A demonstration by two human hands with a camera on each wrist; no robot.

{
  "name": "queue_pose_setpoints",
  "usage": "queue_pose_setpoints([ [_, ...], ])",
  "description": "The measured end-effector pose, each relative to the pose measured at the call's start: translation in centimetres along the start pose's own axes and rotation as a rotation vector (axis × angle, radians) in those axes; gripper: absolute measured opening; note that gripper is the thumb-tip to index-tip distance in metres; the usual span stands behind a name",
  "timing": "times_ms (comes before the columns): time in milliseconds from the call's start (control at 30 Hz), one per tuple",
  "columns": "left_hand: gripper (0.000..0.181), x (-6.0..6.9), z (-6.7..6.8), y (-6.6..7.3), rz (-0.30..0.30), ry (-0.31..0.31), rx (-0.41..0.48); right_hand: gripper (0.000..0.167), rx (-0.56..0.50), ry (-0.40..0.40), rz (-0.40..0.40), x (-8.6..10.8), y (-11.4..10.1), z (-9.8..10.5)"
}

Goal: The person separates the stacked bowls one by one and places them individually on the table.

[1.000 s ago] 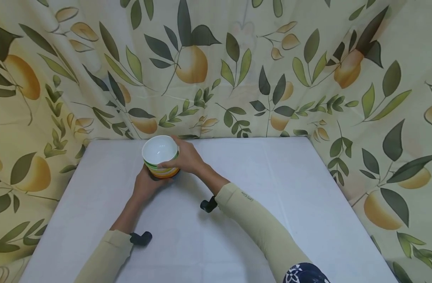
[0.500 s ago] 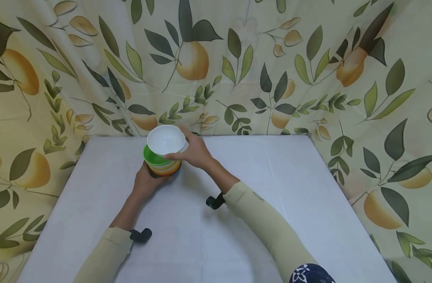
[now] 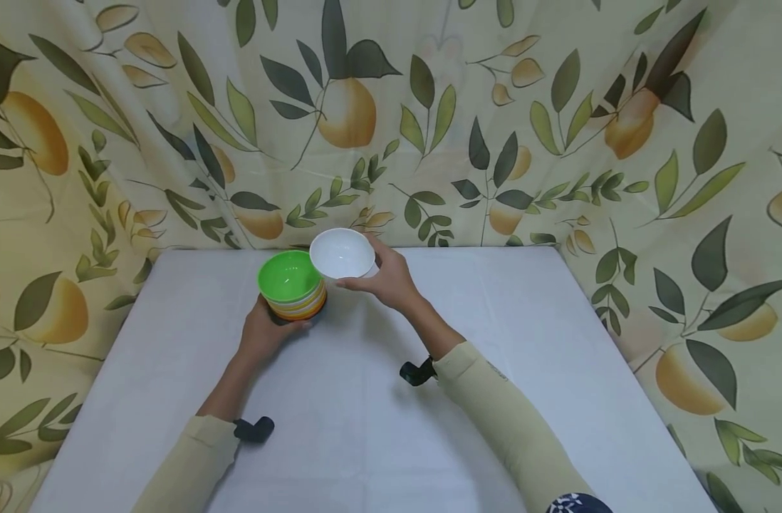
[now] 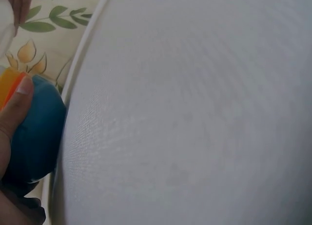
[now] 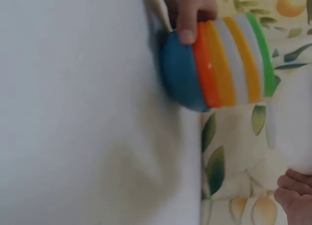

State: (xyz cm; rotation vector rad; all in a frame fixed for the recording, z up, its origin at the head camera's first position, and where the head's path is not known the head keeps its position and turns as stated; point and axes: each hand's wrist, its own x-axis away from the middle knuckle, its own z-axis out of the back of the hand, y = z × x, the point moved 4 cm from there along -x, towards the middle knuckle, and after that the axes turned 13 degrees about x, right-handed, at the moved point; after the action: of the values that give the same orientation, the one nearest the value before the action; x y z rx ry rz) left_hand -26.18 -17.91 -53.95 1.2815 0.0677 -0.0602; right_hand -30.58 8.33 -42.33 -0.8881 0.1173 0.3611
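Observation:
A stack of nested bowls [image 5: 226, 64] is at the far left of the white table, a green bowl [image 3: 290, 276] on top and a blue bowl [image 5: 181, 71] at the bottom. White, yellow and orange rims show between them. My left hand [image 3: 266, 331] grips the stack low down, its thumb against the blue bowl and orange rim. To the right of the stack, above the table, my right hand [image 3: 391, 278] holds a white bowl [image 3: 342, 253] by its right side, thumb in front. The white bowl's inside faces up; its underside is hidden in the head view.
The white-covered table [image 3: 365, 413] ends at a back edge just behind the bowls. A curtain [image 3: 429, 128] printed with fruit and leaves hangs behind it and along the sides. A small black device [image 3: 255, 429] is worn on each wrist.
My right hand has lifted the white bowl off the top of the stack and carried it right, uncovering the green bowl. The left hand has stayed at the stack.

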Motion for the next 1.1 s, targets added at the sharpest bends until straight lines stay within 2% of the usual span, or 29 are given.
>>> queue_pose_setpoints([
  [267,0.110,0.0,-0.1,0.2,0.008,-0.001,0.013,0.092,0.005,-0.031,-0.062,1.4,3.4,-0.4],
  [400,0.108,-0.1,0.0,0.4,-0.006,-0.003,0.019,0.087,0.006,-0.052,-0.081,1.9,4.8,-1.0],
  [533,0.108,0.0,0.0,0.5,-0.008,-0.009,0.017,0.088,0.044,-0.087,-0.101,2.5,6.2,-2.0],
  [867,0.108,0.1,0.0,0.4,0.007,-0.016,-0.001,0.094,0.128,-0.138,-0.093,3.3,7.6,-3.6],
  [1100,0.108,0.0,0.1,0.5,0.015,-0.010,-0.002,0.112,0.224,-0.177,-0.120,3.4,7.8,-3.4],
])
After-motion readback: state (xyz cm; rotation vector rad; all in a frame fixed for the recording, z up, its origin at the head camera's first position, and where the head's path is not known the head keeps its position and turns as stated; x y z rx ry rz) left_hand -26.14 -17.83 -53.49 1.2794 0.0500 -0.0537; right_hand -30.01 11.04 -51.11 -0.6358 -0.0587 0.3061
